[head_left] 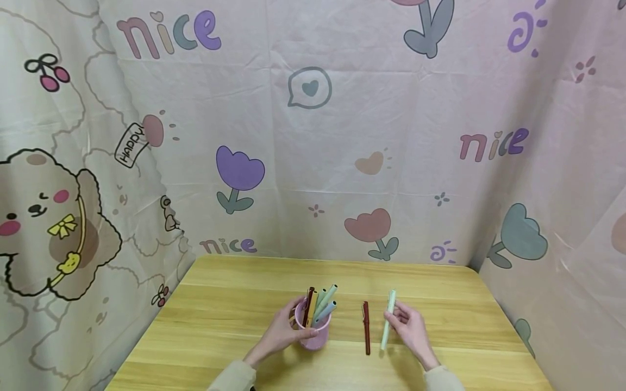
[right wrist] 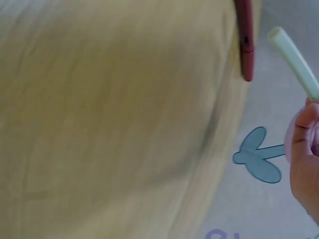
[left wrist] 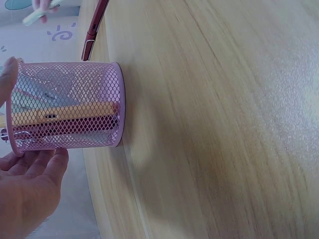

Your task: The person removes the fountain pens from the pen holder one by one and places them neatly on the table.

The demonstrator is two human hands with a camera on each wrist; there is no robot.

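A pink mesh pen cup (head_left: 315, 339) stands upright on the table, and my left hand (head_left: 283, 328) holds it round the rim with thumb and fingers on opposite sides. Several pens lean inside, among them an orange pen (left wrist: 65, 113), a dark red one, and pale green and blue ones. My right hand (head_left: 409, 326) pinches a pale mint-green pen (head_left: 388, 320) between thumb and fingers; the right wrist view shows this pen (right wrist: 295, 59) raised above the tabletop. Between the cup and that hand, a dark red pen (head_left: 367, 328) lies on the table.
The wooden table (head_left: 220, 304) has light grain and rounded far corners. Behind it and at both sides hangs a pale printed curtain (head_left: 313, 141) with tulips, hearts and words.
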